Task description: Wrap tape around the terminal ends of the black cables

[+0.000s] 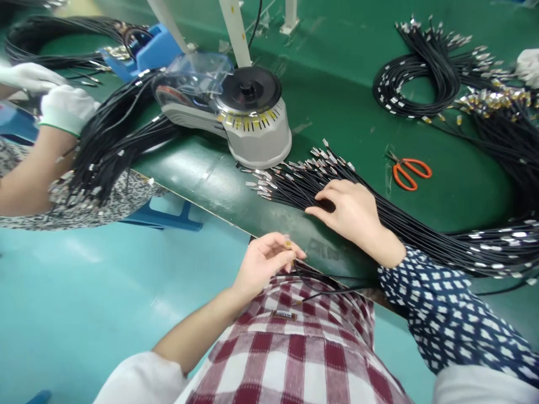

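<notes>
My left hand (269, 261) is at the table's front edge, above the checked apron. Its fingers pinch the end of a thin black cable (324, 276), where a small yellowish piece shows between them. The cable runs right, across my lap and the table edge. My right hand (349, 213) lies over a large bundle of black cables (404, 221) on the table. Its thumb and forefinger are apart, touching the cables just behind their tips; the other fingers are partly hidden. Silvery tips fan out at the bundle's left end, and white tags mark its right part.
A round grey tape dispenser (259, 132) stands behind the bundle. Orange-handled scissors (408, 171) lie to the right, near coiled black cables (391, 84). At left, a co-worker's gloved hands (67, 106) are beside more cables and a blue tape holder (154, 50).
</notes>
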Tool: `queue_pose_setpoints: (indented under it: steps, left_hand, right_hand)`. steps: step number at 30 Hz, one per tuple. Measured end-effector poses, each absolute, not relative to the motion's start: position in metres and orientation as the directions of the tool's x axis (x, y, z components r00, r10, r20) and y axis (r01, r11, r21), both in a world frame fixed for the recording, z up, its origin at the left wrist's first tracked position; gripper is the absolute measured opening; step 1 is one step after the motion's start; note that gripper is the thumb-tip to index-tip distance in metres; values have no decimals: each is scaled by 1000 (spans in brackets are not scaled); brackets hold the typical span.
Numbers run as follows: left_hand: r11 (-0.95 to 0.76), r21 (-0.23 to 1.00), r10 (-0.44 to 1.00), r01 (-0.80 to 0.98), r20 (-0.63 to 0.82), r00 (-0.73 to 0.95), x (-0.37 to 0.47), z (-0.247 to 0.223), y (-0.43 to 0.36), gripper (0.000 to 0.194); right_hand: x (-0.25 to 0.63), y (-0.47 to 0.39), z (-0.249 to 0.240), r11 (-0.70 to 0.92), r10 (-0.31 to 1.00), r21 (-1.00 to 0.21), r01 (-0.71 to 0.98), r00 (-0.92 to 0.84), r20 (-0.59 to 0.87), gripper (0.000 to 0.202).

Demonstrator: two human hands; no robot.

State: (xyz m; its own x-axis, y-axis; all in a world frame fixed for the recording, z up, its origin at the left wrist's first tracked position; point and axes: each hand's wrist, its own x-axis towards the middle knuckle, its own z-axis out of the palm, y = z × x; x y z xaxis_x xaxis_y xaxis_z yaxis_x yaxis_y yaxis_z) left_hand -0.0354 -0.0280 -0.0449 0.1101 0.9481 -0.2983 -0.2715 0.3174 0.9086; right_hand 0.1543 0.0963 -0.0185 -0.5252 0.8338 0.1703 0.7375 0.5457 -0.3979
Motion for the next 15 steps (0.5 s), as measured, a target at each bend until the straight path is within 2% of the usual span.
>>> queue_pose_setpoints:
  steps: [1, 3, 5, 7, 9, 11, 13, 15]
  left_hand:
    - [255, 958, 967, -129, -257, 2, -41, -46, -33, 22]
    - [179, 965, 970, 191, -141, -196, -54, -51, -41, 20]
    - [164, 901, 931, 402, -6, -365, -64, -54, -44, 31]
    - [130, 886, 887, 445, 97, -452, -67, -54, -40, 40]
    - [79, 948, 913, 309, 56, -404, -63, -47, -28, 33]
    - [123, 992, 966, -4, -120, -229, -54, -37, -11, 30]
    - [180, 923, 968, -340, -228, -106, -45, -26, 7, 39]
    - [155, 850, 965, -503, -239, -105, -41, -17, 18, 35]
  right_hand:
    - [152, 98, -22, 532, 847, -285, 798, -502, 175, 22]
    - [149, 100, -26, 513, 857, -176, 840, -487, 172, 17]
    - [148, 98, -26, 492, 867, -169, 854, -461, 191, 14]
    - [148, 93, -20, 487, 867, -227, 843, -434, 247, 16]
    - [151, 83, -12, 508, 853, -329, 796, -412, 320, 15]
    - [154, 70, -6, 540, 837, -427, 726, -410, 362, 13]
    - [158, 54, -5, 553, 832, -491, 673, -424, 357, 12]
    - [162, 40, -8, 548, 836, -540, 639, -451, 314, 10]
